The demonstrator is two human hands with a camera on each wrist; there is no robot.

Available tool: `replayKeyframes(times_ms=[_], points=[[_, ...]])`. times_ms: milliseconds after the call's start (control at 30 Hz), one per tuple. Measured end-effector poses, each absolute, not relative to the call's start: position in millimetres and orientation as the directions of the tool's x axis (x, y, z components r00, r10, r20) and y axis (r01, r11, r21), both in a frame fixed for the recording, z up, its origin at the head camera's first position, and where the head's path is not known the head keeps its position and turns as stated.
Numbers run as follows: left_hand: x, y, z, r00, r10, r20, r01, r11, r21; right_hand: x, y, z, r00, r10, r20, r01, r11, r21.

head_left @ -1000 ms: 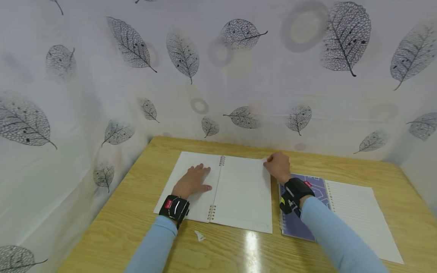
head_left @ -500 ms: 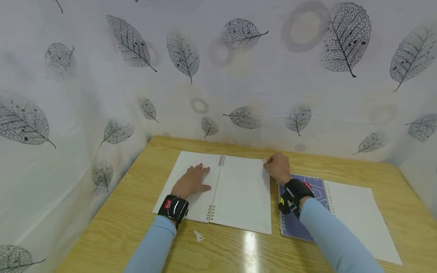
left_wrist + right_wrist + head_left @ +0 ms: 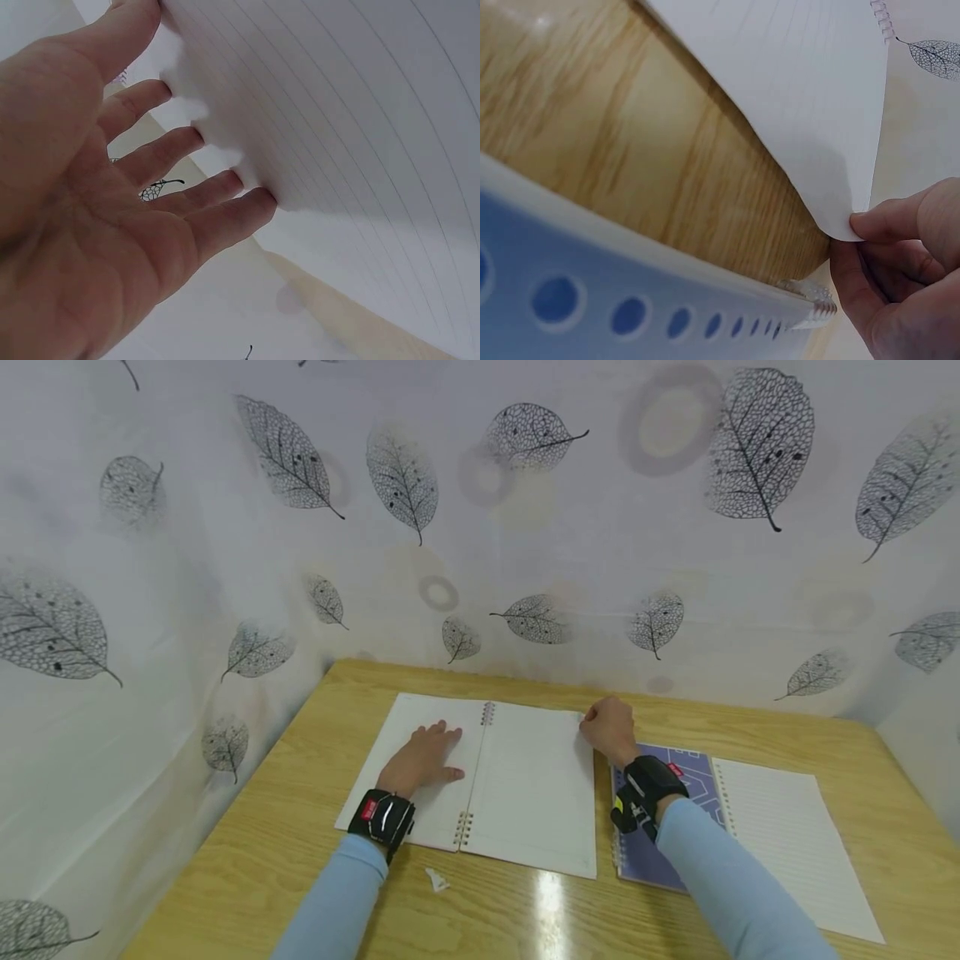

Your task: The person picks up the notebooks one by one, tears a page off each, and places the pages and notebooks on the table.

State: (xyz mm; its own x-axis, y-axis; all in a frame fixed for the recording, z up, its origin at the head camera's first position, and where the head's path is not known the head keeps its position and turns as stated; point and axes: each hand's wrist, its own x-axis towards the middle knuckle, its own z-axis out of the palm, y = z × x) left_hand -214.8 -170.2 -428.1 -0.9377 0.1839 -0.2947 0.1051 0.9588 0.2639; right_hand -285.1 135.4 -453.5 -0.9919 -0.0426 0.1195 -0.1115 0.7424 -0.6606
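A spiral notebook [image 3: 536, 793] lies spread on the wooden table, its lined white pages facing up and its wire rings down the middle. On the left page rests my left hand [image 3: 422, 760], fingers spread; in the left wrist view its fingertips [image 3: 259, 199] touch the lined paper. My right hand [image 3: 611, 729] is at the far right corner of the right page. In the right wrist view the thumb and fingers of that hand [image 3: 907, 262] pinch the page corner [image 3: 840, 221], which bends slightly up from the table.
To the right lies a second spiral notebook, with a blue patterned cover [image 3: 652, 852] and a lined page [image 3: 795, 835]; my right forearm passes over it. A small torn paper scrap [image 3: 437, 880] sits near the front. Behind the table [image 3: 247, 877] hangs a leaf-print curtain [image 3: 450, 560].
Both hands keep almost the same places. The far right page corner, slightly raised beside my right fingers a second ago, now shows less above them.
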Motion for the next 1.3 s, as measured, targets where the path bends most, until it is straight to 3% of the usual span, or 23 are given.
replayKeyframes(times_ms=[367,967,1167,1300], points=[[-213,-168,-428,-0.936,0.198,-0.292,0.119,0.956,0.267,-284,132,-454,-0.989,-0.055,0.139,-0.131,0.766,-0.629],[-213,-170,-431,-0.929,0.199,-0.311,0.107,0.951,0.289,-277,145,-450,-0.992,-0.083,0.098,-0.128,0.723,-0.679],[-214,-171,-436,-0.941,0.201,-0.273,0.119,0.950,0.289,-261,140,-434,-0.998,-0.065,-0.004,-0.044,0.719,-0.693],[-207,-170,-439,-0.952,0.237,-0.194,0.173,0.939,0.297,-246,138,-418,-0.982,-0.139,-0.131,-0.009,0.716,-0.698]])
